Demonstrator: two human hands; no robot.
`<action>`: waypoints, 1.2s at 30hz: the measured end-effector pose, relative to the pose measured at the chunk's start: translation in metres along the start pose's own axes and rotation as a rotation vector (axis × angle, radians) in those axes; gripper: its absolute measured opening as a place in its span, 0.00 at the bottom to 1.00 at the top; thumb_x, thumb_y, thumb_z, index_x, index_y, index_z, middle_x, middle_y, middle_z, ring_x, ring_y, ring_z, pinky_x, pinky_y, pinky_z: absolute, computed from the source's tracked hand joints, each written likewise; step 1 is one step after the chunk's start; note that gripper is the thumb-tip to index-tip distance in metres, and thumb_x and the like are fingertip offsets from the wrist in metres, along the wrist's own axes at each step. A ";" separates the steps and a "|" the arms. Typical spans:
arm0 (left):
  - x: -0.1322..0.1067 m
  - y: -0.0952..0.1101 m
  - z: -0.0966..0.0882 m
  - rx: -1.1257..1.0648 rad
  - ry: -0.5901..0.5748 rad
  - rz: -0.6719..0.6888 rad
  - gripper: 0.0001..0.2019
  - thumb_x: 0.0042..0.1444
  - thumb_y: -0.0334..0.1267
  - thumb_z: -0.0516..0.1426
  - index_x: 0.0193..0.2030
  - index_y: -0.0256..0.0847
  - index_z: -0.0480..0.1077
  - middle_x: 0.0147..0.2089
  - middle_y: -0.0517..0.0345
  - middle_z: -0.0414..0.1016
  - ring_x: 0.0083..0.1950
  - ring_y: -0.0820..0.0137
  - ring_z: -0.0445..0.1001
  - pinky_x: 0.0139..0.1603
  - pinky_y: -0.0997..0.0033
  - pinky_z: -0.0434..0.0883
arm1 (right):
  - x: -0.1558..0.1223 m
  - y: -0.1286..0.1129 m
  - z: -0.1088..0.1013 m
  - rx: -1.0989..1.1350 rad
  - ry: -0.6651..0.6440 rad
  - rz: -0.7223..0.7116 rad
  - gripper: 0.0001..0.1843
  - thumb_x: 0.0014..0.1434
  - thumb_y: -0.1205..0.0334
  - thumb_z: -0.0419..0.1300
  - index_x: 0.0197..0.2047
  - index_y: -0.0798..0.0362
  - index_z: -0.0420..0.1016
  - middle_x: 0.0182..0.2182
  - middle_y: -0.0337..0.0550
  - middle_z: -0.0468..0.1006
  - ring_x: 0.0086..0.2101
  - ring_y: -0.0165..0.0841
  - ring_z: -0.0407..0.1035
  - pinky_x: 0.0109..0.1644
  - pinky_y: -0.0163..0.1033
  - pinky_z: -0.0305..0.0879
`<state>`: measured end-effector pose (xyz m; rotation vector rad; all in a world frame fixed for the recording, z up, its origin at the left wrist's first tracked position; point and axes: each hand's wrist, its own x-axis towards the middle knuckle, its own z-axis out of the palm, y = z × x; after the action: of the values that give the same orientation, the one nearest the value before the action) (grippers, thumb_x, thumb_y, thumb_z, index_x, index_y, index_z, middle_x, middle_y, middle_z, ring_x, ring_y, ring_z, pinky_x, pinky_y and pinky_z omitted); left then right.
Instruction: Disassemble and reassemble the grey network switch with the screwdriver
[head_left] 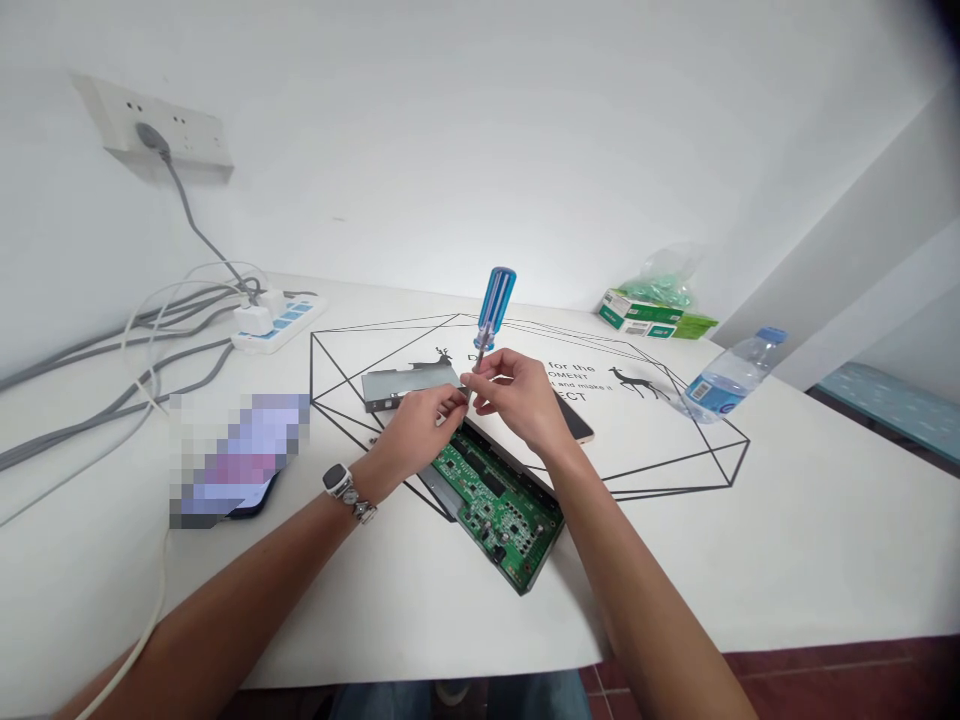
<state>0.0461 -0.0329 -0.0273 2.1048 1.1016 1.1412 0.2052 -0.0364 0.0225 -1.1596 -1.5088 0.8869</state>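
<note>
Left hand, wristwatch on its wrist, with thumb and forefinger pinched tight at the tip of a blue-handled screwdriver; anything between those fingertips too small to make out. Right hand curled, fingertips pinching the thin steel shaft just under the handle, handle up and tilted slightly. Both hands raised over a green circuit board lying on a grey metal base at the middle of a white printed desk, with a grey sheet-metal plate just beyond the board and a dark phone partly under the right hand.

Main danger, by judgement: a slip at the tip. With only fingertips on the shaft and no wrist braced on the desk, poor control and a likely skid. Any tiny screw at the tip liable to drop among the board's components and lodge there. A falling screwdriver also a threat to the board's solder joints and parts. Further risks: a careless elbow snagging the white cable beside the left forearm, or a sweeping arm reaching the water bottle lying on the desk, with spilled water a hazard to bare electronics.
</note>
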 end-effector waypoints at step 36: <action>0.000 -0.003 -0.002 0.046 -0.082 0.011 0.12 0.65 0.38 0.51 0.45 0.42 0.77 0.40 0.57 0.82 0.41 0.64 0.79 0.45 0.66 0.72 | 0.002 0.001 -0.001 0.069 -0.100 0.055 0.12 0.53 0.55 0.67 0.36 0.57 0.81 0.30 0.43 0.81 0.28 0.29 0.73 0.28 0.33 0.74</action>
<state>0.0430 -0.0312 -0.0285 2.1751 1.0888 1.0344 0.2063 -0.0342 0.0228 -1.1252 -1.5207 1.0398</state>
